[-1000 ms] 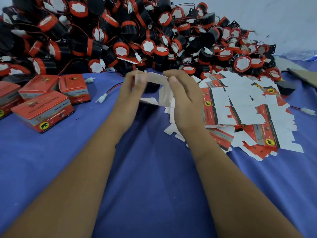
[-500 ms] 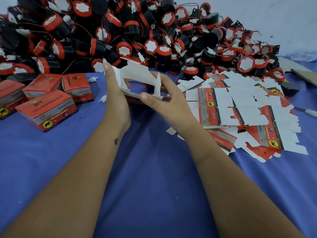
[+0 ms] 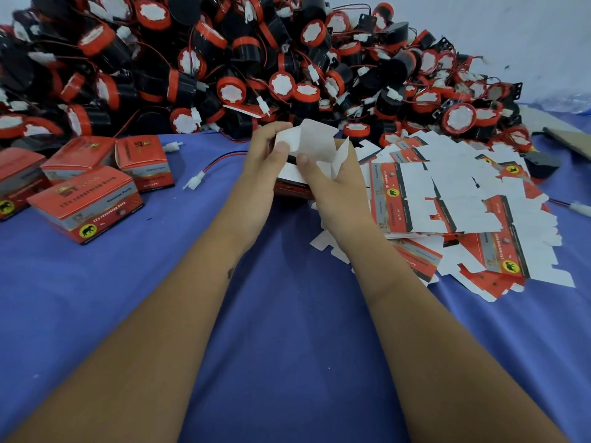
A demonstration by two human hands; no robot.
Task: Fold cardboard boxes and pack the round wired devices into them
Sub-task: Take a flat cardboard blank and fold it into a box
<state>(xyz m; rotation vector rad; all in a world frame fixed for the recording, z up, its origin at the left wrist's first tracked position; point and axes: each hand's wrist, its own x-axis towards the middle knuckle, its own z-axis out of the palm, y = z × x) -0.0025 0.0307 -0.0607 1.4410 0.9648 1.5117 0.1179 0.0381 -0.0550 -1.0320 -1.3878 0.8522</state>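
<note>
Mid-fold: left hand (image 3: 267, 151) and right hand (image 3: 332, 180) both pinch half-formed box (image 3: 315, 143), flaps up; device pile (image 3: 224, 59) just beyond.

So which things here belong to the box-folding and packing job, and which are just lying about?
Job:
- half-folded box, held by left hand and right hand
- flat box blanks
- heap of round wired devices
- finished boxes

Lying about:
- brown cardboard piece
- clear plastic
- blue cloth
</note>
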